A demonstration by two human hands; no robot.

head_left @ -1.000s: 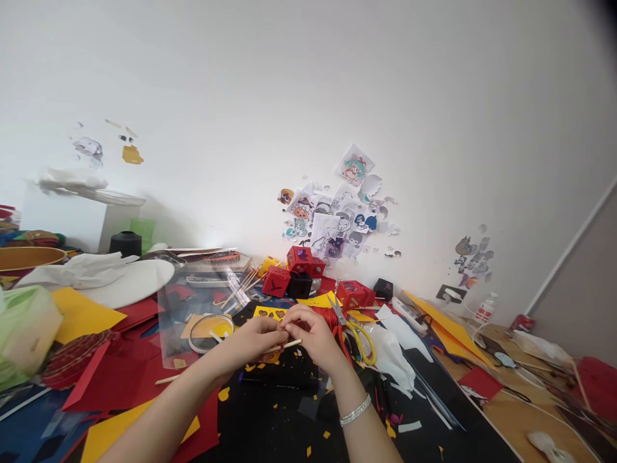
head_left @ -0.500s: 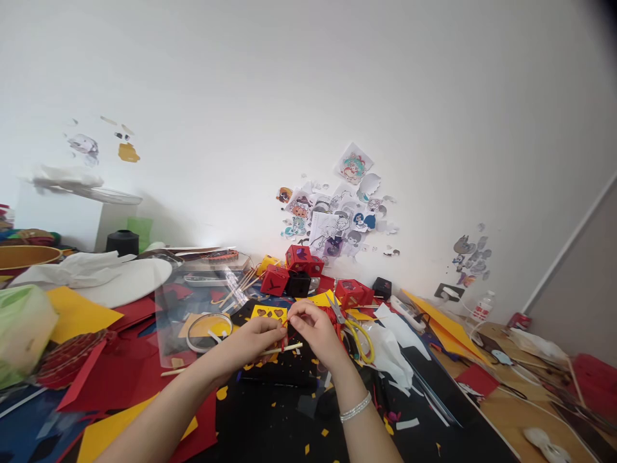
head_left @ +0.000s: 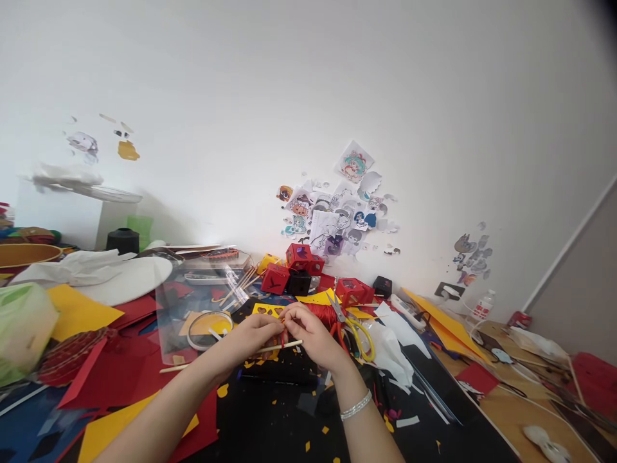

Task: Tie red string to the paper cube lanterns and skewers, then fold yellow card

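My left hand (head_left: 254, 334) and my right hand (head_left: 311, 333) meet in the middle, fingertips pinched together on a short length of red string (head_left: 283, 342). The string hangs at a thin pale wooden stick (head_left: 292, 345), which passes beneath my fingers; my left hand covers part of it. Just behind my fingers lies a yellow paper piece with heart-shaped cut-outs (head_left: 263, 310). A bundle of red string (head_left: 324, 314) is beyond my right hand, beside scissors (head_left: 359, 341) with yellow handles.
Red and black paper cubes (head_left: 276, 279) stand against the wall. On the left are a clear plastic sheet (head_left: 168, 321), a roll of tape (head_left: 190, 334) and red paper (head_left: 110, 373). A dark marker (head_left: 279, 377) and yellow scraps lie on the black surface. White tissue (head_left: 388, 350) is right of the scissors.
My right hand has moved slightly left and down, closer to my left hand, so the fingertips now bunch together. More of the red string bundle shows. The stick stays nearly in place.
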